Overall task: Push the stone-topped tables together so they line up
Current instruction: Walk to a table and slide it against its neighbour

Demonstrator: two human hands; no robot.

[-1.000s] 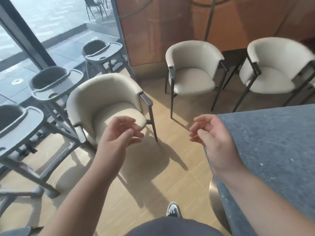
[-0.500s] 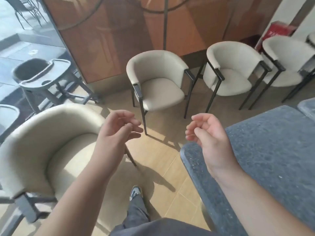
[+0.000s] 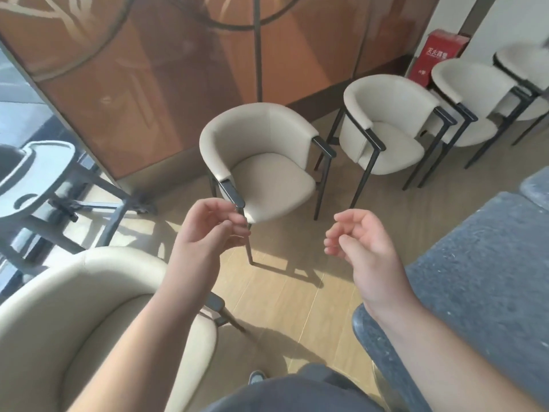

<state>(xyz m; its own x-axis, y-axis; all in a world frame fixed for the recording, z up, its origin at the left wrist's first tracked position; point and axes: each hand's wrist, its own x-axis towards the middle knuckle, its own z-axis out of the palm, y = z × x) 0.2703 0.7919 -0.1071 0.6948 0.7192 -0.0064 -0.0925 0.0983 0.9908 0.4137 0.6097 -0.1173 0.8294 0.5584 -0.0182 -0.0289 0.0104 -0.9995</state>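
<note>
Nearest, at 7 o'clock: a cream chair (image 3: 89, 316) under the left forearm. At 4 o'clock: grey stone table (image 3: 475, 292), rounded corner close to the body, right forearm crossing its near edge. Its long axis looks to run from 6 toward 2 o'clock, though I can't be sure.

Left hand (image 3: 208, 233) and right hand (image 3: 362, 248) hover mid-frame over the floor, fingers loosely curled, holding nothing, touching nothing. Right hand is the nearer one to the table — the top lies just right of it, at its 3–4 o'clock. Left hand is well apart from it.

Second table (image 3: 534, 188) shows only a corner at 3 o'clock, near the first one's far end with a gap between; alignment can't be judged from here.

Count: two tables, five cream chairs — one near, four along the wall from 12 to 2. One grey high chair (image 3: 32, 179) at 9 o'clock, one red box (image 3: 436, 58) at 1 o'clock.

Pushing not started, I'd say.
</note>
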